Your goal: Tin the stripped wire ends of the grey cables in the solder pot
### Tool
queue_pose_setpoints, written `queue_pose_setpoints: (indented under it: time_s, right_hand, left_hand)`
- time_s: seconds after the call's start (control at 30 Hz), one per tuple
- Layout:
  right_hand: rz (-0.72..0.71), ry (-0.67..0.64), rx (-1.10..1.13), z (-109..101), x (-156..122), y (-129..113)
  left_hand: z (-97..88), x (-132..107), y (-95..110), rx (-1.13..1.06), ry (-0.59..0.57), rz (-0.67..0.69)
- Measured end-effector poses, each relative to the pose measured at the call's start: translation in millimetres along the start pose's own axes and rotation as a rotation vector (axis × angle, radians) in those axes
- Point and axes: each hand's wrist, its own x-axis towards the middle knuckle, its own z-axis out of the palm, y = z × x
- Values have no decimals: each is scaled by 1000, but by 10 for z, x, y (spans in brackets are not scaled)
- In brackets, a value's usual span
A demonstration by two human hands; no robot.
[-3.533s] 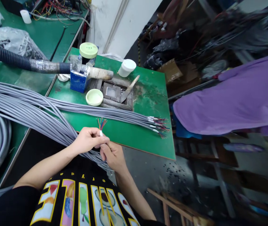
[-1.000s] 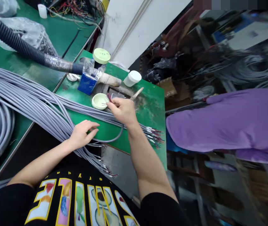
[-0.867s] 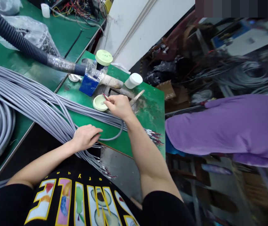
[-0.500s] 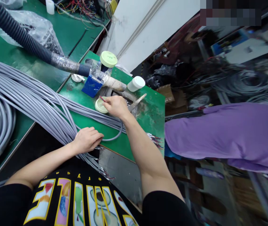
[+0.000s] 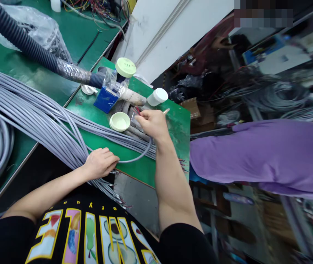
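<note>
My right hand (image 5: 154, 124) pinches the stripped end of a grey cable (image 5: 137, 158), and thin red and dark wires (image 5: 136, 110) stick out past the fingertips. That end is just right of a small pale-green tub (image 5: 120, 121), over dark metal parts that my hand partly covers. My left hand (image 5: 102, 162) is closed around the same cable near the table's front edge, where it curves up to the right. Under and beside it runs a thick bundle of grey cables (image 5: 49, 117); several stripped ends hang below the edge.
A ribbed black hose (image 5: 32, 47) ends in a pale nozzle (image 5: 134, 98) beside a blue box (image 5: 106, 99). A white jar (image 5: 158, 96) and a green-lidded jar (image 5: 126, 67) stand on the green table (image 5: 177, 128). A person in a purple garment (image 5: 266, 157) is at the right.
My right hand has moved right with the wire ends, from over the pale-green tub to beside it. My left hand keeps its place on the cable.
</note>
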Motion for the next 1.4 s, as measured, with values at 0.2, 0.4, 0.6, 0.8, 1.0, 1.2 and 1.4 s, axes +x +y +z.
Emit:
queue_pose_setpoints:
  time_s: [0.2,0.4,0.6,0.8,1.0,1.2,1.4]
  right_hand:
    - [244,56,-8,78,13,404]
    - [330,41,-67,239,42,554]
    - [302,62,-87,320,56,610]
    - [308,37,-84,324,64,607]
    - [309,19,-74,316,61,597]
    - [323,36,-33,249,50,538]
    - [293,119,246,-24,-233,367]
  left_hand:
    - [-7,25,5,-45,-14,-26]
    - [-19,51,11,-39,-54,-35]
    - [-18,57,12,-30,-75,-43]
    - [-12,57,14,-52,-51,-38]
    - [-16,64,13,-79,-83,-66]
    - [-4,60,4,-74,-51,-47]
    - [17,48,-8,-48,2,-15]
